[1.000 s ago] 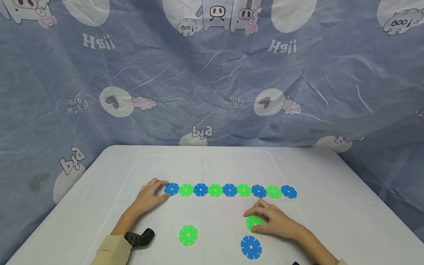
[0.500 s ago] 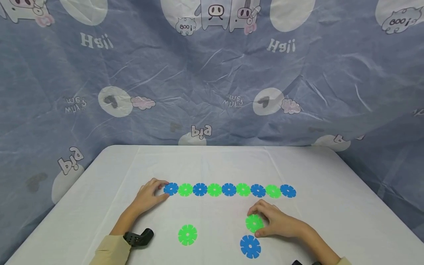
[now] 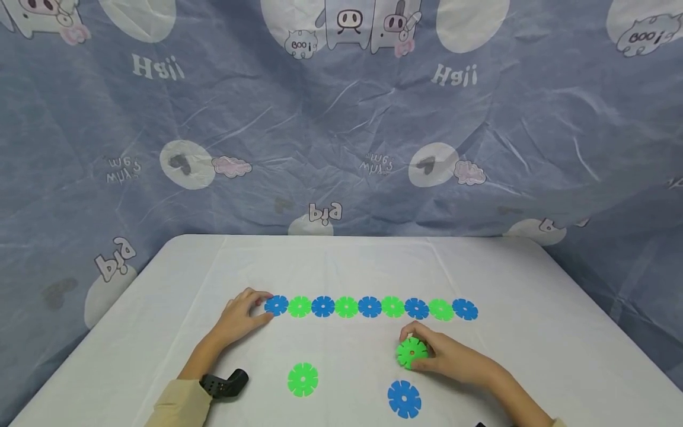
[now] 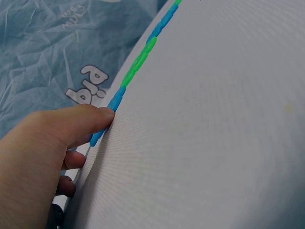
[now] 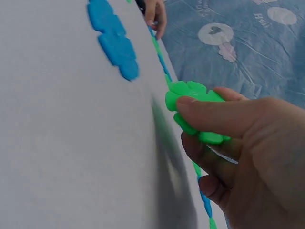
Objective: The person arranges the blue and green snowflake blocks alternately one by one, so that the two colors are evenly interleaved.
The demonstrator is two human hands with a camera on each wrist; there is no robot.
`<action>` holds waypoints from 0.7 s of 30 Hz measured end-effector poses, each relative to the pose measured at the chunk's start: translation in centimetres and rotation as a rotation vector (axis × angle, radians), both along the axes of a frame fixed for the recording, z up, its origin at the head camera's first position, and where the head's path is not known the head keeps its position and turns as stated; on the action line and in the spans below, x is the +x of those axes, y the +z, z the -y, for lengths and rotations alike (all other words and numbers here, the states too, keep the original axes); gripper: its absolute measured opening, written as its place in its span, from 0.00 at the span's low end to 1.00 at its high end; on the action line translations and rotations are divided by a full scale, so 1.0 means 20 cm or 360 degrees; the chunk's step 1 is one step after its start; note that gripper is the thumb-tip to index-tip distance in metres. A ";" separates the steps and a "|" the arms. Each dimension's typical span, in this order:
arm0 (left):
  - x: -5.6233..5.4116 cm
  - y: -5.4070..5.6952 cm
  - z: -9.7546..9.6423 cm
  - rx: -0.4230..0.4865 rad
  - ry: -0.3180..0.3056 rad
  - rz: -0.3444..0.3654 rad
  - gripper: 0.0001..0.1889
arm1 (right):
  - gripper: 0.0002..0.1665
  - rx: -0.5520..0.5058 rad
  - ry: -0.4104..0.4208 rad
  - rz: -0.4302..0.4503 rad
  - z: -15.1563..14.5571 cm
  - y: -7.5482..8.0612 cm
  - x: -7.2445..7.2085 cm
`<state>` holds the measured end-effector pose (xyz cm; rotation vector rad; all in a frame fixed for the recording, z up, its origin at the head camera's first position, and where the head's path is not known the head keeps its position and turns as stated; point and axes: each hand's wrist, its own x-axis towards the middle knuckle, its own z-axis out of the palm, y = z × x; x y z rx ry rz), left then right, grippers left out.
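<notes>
My right hand (image 3: 447, 354) pinches a green flower-shaped plastic disc (image 5: 198, 98) between thumb and fingers. In the right wrist view the disc is held tilted above the table, a shadow on the cloth below. At the row's left end, my left hand (image 3: 240, 315) holds the blue flower disc (image 3: 276, 305), thumb on its near edge and index finger on its far edge. That disc begins a straight row of alternating blue and green discs, lying edge to edge; a blue disc (image 3: 465, 309) ends it on the right.
A loose green disc (image 3: 303, 379) lies left of centre, and a loose blue disc (image 3: 404, 399) lies nearer me below my right hand. The white-covered table (image 3: 341, 267) runs back to a blue patterned cloth (image 3: 341, 130). A black wrist strap (image 3: 225, 384) sits on my left sleeve.
My right hand has taken hold of the green disc, which lay flat on the table, and tipped it up off the cloth. The left hand and the row have stayed put.
</notes>
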<state>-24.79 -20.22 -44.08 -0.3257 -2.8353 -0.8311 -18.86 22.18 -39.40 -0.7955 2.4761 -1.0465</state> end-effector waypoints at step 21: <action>-0.01 -0.01 0.01 -0.0001 -0.0031 -0.0035 0.22 | 0.27 -0.0306 -0.0705 -0.0324 -0.51 0.00 -0.15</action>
